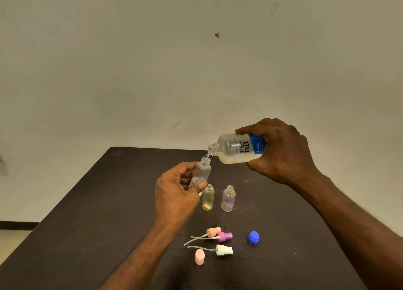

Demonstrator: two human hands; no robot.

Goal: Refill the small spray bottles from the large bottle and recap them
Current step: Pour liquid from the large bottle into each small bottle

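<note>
My right hand (281,152) grips the large clear bottle (235,148) with a blue label, tipped on its side, neck pointing left. A thin stream of liquid runs from its neck into a small clear spray bottle (202,172), which my left hand (176,193) holds tilted above the table. Two more small uncapped bottles stand on the table just below: a yellowish one (208,198) and a purple-tinted one (228,199).
On the dark table (87,213), near the front, lie three spray pump heads with dip tubes: peach (213,232), purple (225,236) and white (224,250). A pink overcap (199,256) and the blue cap (253,237) lie beside them. A pale wall stands behind.
</note>
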